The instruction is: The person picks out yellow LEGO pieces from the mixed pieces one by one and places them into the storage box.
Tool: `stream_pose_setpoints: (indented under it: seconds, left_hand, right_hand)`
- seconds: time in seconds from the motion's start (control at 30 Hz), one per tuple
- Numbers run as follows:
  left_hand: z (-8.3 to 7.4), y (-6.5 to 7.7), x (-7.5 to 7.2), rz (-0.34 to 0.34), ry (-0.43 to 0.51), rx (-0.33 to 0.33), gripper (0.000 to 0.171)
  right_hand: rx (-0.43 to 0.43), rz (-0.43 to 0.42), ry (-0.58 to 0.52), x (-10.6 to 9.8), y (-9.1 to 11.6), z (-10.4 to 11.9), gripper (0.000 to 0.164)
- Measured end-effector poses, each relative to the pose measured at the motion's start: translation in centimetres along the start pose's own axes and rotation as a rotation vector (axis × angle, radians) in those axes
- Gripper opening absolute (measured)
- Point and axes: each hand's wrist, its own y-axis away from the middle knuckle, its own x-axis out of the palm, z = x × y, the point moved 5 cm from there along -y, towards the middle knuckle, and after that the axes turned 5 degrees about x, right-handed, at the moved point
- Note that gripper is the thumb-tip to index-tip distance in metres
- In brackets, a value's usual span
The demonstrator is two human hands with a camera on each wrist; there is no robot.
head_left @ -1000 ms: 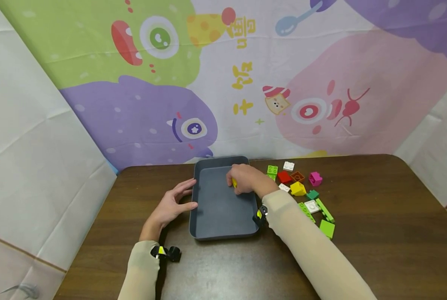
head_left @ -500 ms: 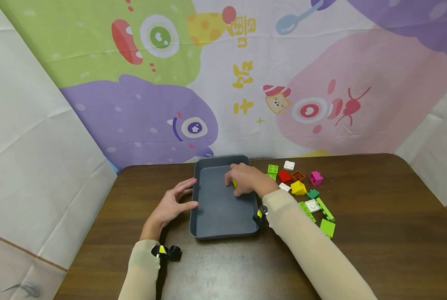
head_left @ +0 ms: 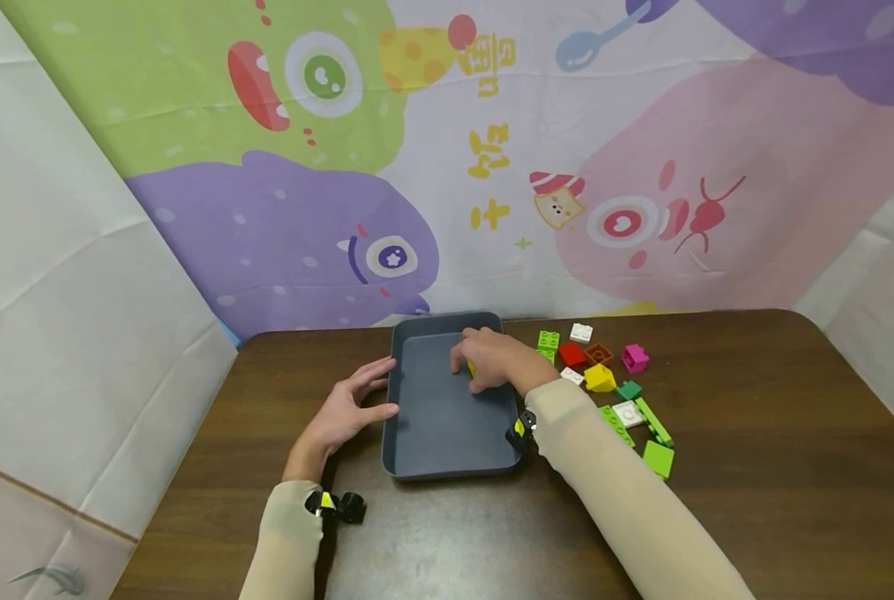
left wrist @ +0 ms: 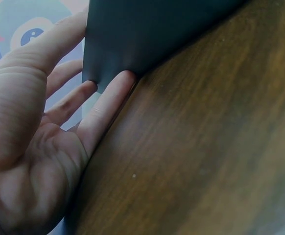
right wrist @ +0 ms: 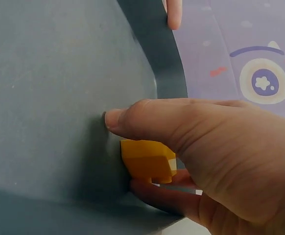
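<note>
A dark grey tray (head_left: 447, 433) lies on the brown table. My left hand (head_left: 342, 410) touches its left wall with fairly straight fingers; in the left wrist view the fingertips (left wrist: 125, 78) lie along the outer wall. Inside the tray, toward its far right part, is my right hand (head_left: 497, 360). Its fingers are parted around a yellow toy brick (right wrist: 147, 159) standing on the tray floor. In the right wrist view a small gap separates the thumb (right wrist: 120, 118) from the brick, while a finger is close against its other side. From the head, the hand hides most of this brick.
Right of the tray lie loose toy bricks: a red brick (head_left: 572, 355), a yellow brick (head_left: 600, 378), a magenta brick (head_left: 635, 358), a lime plate (head_left: 658, 459), a white piece (head_left: 628, 413) and several others. A patterned cloth (head_left: 491, 275) hangs behind the table.
The right hand's fingers have spread from a pinch on the yellow brick, staying around it in the same spot. The left hand keeps its place at the tray.
</note>
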Motion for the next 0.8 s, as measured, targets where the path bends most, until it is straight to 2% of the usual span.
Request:
stream_pose_setpoints:
  seconds: [0.4, 0.8]
  left_hand:
    - [0.0, 0.0, 0.1, 0.006, -0.004, -0.002, 0.074]
    - [-0.2, 0.1, 0.0, 0.002, 0.001, -0.005, 0.072]
  right_hand:
    - [-0.030, 0.052, -0.036, -0.8, 0.2, 0.2, 0.036]
    - [-0.023, 0.060, -0.027, -2.4, 0.5, 0.3, 0.037]
